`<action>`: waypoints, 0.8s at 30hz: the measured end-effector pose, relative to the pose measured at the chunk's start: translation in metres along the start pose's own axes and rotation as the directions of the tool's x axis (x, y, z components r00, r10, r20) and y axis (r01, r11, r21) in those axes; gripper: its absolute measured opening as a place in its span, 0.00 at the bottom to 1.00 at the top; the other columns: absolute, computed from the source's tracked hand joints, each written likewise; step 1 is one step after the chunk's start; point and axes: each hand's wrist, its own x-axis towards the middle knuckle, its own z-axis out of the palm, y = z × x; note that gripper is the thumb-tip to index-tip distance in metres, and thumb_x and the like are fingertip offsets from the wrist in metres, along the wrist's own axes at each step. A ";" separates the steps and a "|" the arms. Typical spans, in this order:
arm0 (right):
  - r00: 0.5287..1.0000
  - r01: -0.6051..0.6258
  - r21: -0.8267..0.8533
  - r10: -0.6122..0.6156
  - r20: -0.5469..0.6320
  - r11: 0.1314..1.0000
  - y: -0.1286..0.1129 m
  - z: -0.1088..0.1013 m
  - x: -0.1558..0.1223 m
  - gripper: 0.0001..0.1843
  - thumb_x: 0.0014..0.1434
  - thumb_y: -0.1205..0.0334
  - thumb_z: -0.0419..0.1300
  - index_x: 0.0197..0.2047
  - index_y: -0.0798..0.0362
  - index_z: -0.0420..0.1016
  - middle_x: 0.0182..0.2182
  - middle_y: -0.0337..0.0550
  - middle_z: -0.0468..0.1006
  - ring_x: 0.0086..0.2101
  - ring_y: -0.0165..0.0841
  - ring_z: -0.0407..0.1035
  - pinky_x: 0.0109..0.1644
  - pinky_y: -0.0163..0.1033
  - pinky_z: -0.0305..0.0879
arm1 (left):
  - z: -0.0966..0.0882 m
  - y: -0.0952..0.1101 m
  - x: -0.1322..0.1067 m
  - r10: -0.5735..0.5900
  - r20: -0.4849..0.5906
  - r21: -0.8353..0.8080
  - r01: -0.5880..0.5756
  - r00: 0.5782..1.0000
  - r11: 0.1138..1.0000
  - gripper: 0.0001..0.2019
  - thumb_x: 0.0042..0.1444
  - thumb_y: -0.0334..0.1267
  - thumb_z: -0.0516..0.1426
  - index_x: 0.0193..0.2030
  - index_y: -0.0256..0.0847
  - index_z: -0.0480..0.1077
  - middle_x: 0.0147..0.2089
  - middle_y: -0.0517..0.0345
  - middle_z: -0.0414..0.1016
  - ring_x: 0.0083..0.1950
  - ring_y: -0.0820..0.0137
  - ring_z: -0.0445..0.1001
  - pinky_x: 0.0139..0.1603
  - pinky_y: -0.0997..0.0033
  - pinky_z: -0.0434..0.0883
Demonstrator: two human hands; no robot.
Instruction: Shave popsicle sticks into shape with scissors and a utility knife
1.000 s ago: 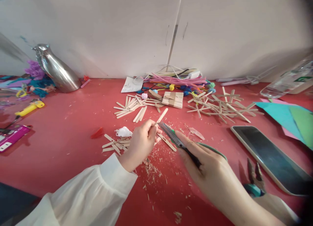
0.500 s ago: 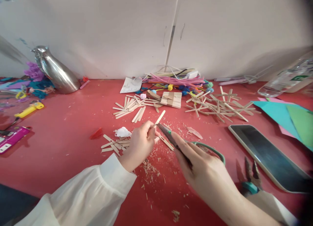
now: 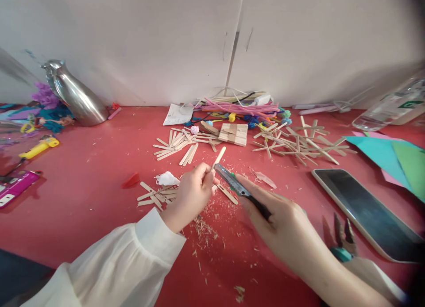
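Note:
My left hand is closed in a pinch on a wooden craft stick, whose rounded end sticks up past the fingers. My right hand grips a pair of scissors with metal blades; the fingers hide most of its handle. The blade tip meets or lies very close to the held stick, just above my left fingertips. Beneath both hands, wood shavings are scattered over the red table. Another craft stick lies flat under the blades. Several loose craft sticks lie left of my left hand.
Behind the hands are a stick bundle, a heap of crossed sticks and pink pipe cleaners. At right lie a phone, pliers and coloured paper. A metal jug and yellow glue gun stand left.
My right hand has turned the scissors, so the flat of the blade and its pivot now show. The green handle loop has gone from sight. My left hand keeps the stick nearly in place.

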 end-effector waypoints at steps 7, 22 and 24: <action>0.996 -0.070 0.071 0.065 0.068 0.995 -0.001 -0.001 0.001 0.24 0.58 0.55 0.50 0.56 0.53 0.68 0.21 0.36 0.75 0.15 0.28 0.63 0.15 0.33 0.59 | -0.002 -0.001 0.002 0.008 -0.027 -0.057 -0.009 1.000 0.998 0.11 0.61 0.37 0.47 0.27 0.40 0.61 0.20 0.64 0.66 0.20 0.76 0.66 0.24 0.76 0.62; 0.958 -0.265 0.230 0.229 0.171 0.936 0.007 -0.009 0.007 0.21 0.54 0.51 0.53 0.49 0.50 0.72 0.20 0.34 0.72 0.12 0.25 0.57 0.15 0.33 0.56 | -0.007 -0.009 0.010 -0.037 -0.065 -0.165 0.026 0.997 0.986 0.11 0.59 0.38 0.47 0.27 0.39 0.61 0.25 0.59 0.71 0.21 0.77 0.66 0.23 0.76 0.63; 0.918 -0.385 0.392 0.302 0.257 0.836 0.007 -0.011 0.009 0.18 0.53 0.48 0.55 0.41 0.52 0.72 0.16 0.31 0.66 0.10 0.23 0.52 0.12 0.31 0.49 | -0.010 -0.012 0.013 -0.128 -0.120 -0.268 0.092 0.984 0.959 0.09 0.58 0.37 0.48 0.27 0.40 0.59 0.25 0.60 0.70 0.18 0.79 0.63 0.20 0.77 0.62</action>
